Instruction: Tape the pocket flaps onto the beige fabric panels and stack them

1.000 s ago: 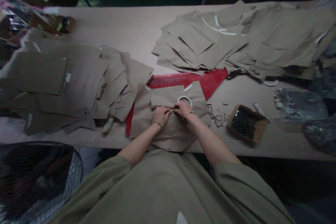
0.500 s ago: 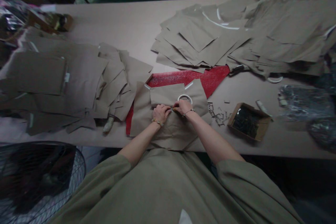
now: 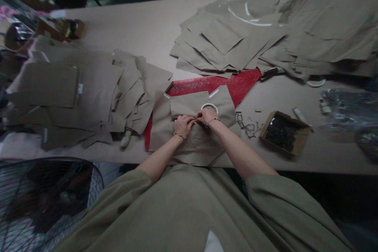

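My left hand [image 3: 183, 125] and my right hand [image 3: 206, 116] meet at the middle of a folded kraft paper sheet [image 3: 191, 149], their fingertips pinched together on a small pale piece [image 3: 195, 119] that is mostly hidden by my fingers. The sheet lies partly over a red cutting mat [image 3: 206, 85]. A white-cored tape roll [image 3: 209, 107] rests on the paper just above my right hand. Both wrists wear thin bracelets.
Loose stacks of kraft sheets [image 3: 73, 86] [image 3: 230, 39] spread left and behind. To the right are paper scraps [image 3: 248, 126], a cardboard box of dark small parts [image 3: 283, 136] and a plastic bag [image 3: 345, 106]. A wire fan guard [image 3: 44, 201] stands below the table's front-left edge.
My hands stay pinched together at the same spot on the paper. The whole view has drifted slightly as my head moved, with the table shifting a little in the frame.
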